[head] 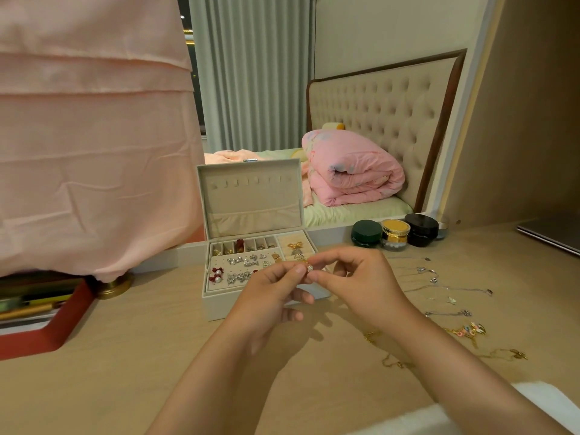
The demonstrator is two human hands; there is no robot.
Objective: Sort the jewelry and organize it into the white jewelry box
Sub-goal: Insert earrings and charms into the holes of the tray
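"Where is the piece being sorted?"

"The stud point(310, 267), small and sparkling, is held above the bench point(125, 356), just in front of the white jewelry box point(216, 306). The left hand point(270, 296) pinches it at the fingertips, and the right hand point(367, 277) pinches it from the other side, its remaining fingers curled."

"And the box?"

"Its lid stands upright. Silver earrings point(243, 262) fill the middle of the tray, a pearl pair with red bows point(216, 275) lies front-left, and a gold bow piece point(295, 246) sits in the right compartment."

"Anything beside it?"

"Thin silver necklaces point(439, 288) and gold chains point(467, 330) lie spread to the right. Three jars point(395, 233) stand behind them."
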